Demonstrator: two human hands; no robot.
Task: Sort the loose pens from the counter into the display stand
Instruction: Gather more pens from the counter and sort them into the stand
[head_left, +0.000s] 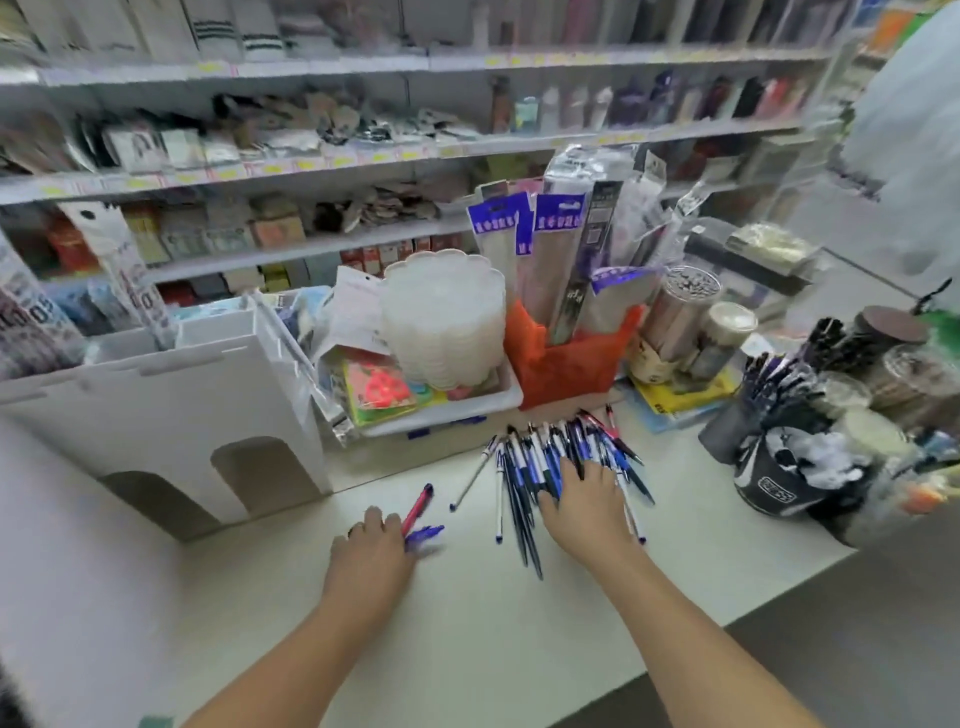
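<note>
Resting my right hand (587, 499) flat on the heap of loose pens (550, 467), I have my fingers (571, 465) spread and released over the blue and white barrels, grasping none of them. The heap lies on the pale desk (467, 623), just in front of an orange basket (566, 358) stuffed with packaged goods, and one thin white pen (474, 475) lies slightly apart at its left edge. My left hand (371, 545) sits further left on the desk, its fingers curled around two pens, a red pen (417, 506) pointing away from me and a blue pen (423, 534) pointing right. The white display stand (171, 395) rises at the left of the desk, with two arched openings low in its front. To the right, a dark cup (779, 483) holds upright pens, near clear jars.
</note>
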